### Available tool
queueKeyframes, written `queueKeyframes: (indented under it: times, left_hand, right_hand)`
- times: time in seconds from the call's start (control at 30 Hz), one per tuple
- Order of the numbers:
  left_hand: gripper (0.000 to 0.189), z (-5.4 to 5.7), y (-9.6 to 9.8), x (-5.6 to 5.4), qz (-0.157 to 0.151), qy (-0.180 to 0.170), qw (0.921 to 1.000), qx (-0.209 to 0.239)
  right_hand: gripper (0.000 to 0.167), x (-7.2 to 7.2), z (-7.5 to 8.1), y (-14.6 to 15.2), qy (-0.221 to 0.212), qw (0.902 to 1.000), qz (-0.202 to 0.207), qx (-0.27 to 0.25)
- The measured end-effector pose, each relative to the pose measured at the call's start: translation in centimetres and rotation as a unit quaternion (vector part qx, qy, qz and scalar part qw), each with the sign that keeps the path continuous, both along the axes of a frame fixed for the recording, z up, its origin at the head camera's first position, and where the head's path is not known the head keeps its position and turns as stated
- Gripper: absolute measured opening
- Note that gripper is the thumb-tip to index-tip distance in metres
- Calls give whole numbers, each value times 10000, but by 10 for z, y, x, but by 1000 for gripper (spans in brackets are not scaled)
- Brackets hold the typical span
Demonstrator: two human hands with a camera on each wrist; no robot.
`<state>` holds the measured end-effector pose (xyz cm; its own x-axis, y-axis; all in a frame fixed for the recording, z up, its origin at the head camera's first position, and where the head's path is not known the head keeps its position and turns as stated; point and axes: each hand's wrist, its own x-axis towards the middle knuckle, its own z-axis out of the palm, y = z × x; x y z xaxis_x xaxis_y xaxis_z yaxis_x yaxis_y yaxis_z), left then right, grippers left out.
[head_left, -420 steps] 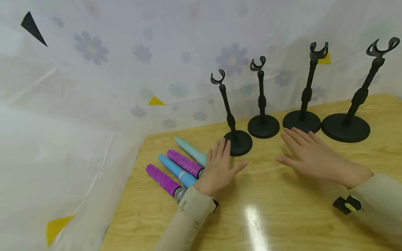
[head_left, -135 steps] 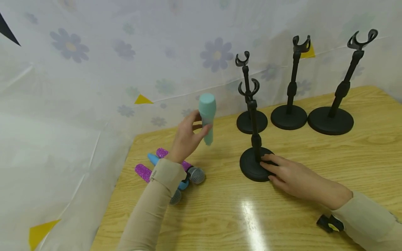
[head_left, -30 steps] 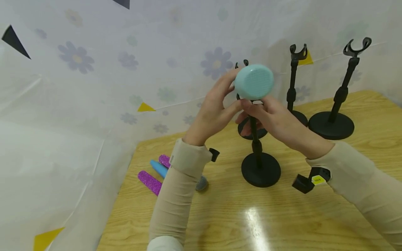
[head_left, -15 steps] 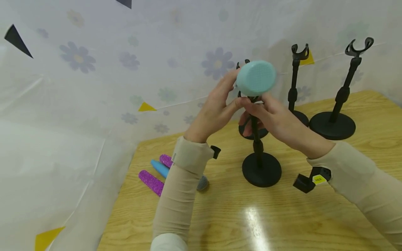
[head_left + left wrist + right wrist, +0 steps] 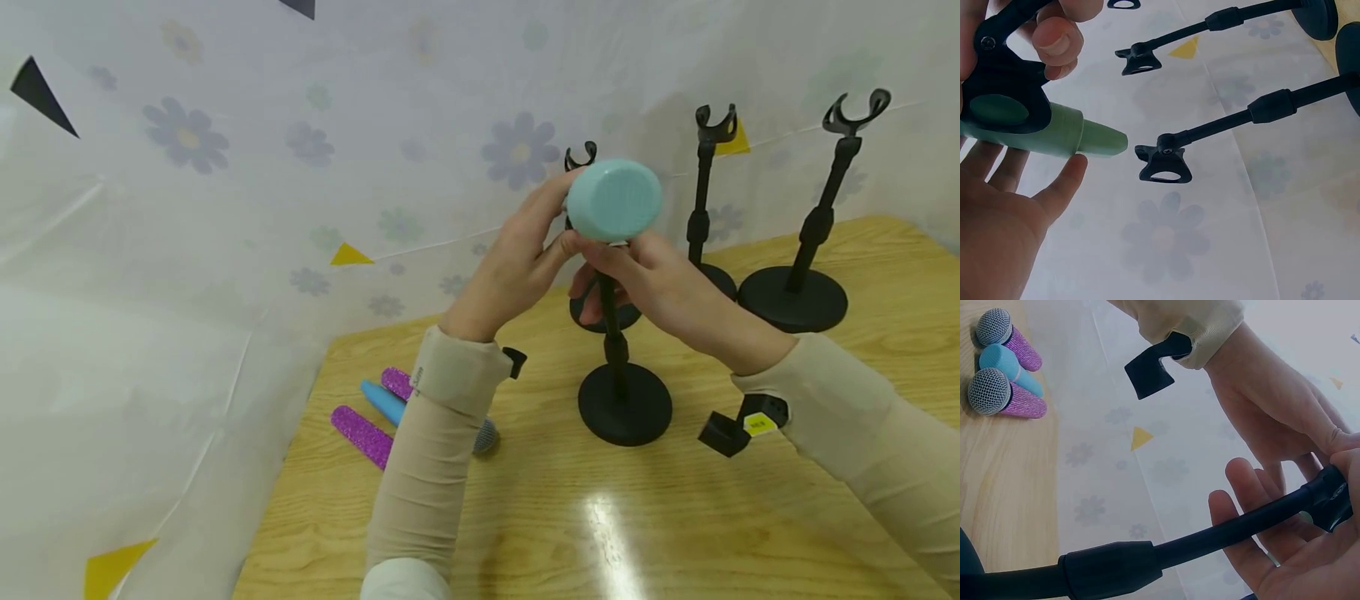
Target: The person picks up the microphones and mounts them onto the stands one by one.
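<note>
A mint-green microphone (image 5: 615,200) points its head toward me at the top of the nearest black microphone stand (image 5: 625,405). My left hand (image 5: 510,262) holds the microphone from the left, its fingers along the body in the left wrist view. There the stand's clip (image 5: 1010,94) sits around the microphone body, and the tapered tail (image 5: 1104,137) sticks out beyond. My right hand (image 5: 675,292) grips the stand's top just under the microphone head, thumb close to the left thumb. In the right wrist view its fingers lie around the upper pole (image 5: 1210,542).
Three more black stands with bare clips stand behind, one of them (image 5: 792,298) at the far right. On the left lie two purple glitter microphones (image 5: 362,435) and a blue microphone (image 5: 384,402), partly behind my left sleeve. A flowered sheet (image 5: 420,100) hangs behind the table (image 5: 540,533).
Earlier the mint-green microphone lay on the table; my left hand lifted it. The nearest stand came forward, and my right hand moved from its base to its top. Lately the microphone head shifts slightly.
</note>
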<state>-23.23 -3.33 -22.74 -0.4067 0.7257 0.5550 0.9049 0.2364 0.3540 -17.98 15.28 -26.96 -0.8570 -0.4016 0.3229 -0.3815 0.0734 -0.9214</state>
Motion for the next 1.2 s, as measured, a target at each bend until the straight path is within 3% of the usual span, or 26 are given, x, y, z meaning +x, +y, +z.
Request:
queueKeyframes:
  times: [0.2, 0.43, 0.63, 0.93, 1.1, 1.2]
  left_hand:
    - [78, -9, 0, 3, 216, -210, 9993, -229]
    - [87, -12, 2, 6, 221, -163, 9996, -78]
    - [63, -11, 6, 11, 510, -218, 9985, -26]
    - [62, -16, 12, 10, 556, -313, 9978, 161]
    - [57, -18, 15, 10, 601, -337, 9972, 287]
    - [57, -19, 17, 11, 669, -311, 9967, 325]
  right_hand:
    - [35, 0, -1, 0, 118, 9999, -1, 19]
    - [35, 1, -2, 0, 69, 10000, -21, 7]
    - [34, 0, -3, 1, 113, 9999, -32, 110]
    - [56, 2, -10, 6, 346, 9972, 273, 603]
    - [47, 4, -18, 12, 332, 9962, 334, 737]
    - [36, 6, -28, 15, 332, 9924, 244, 1158]
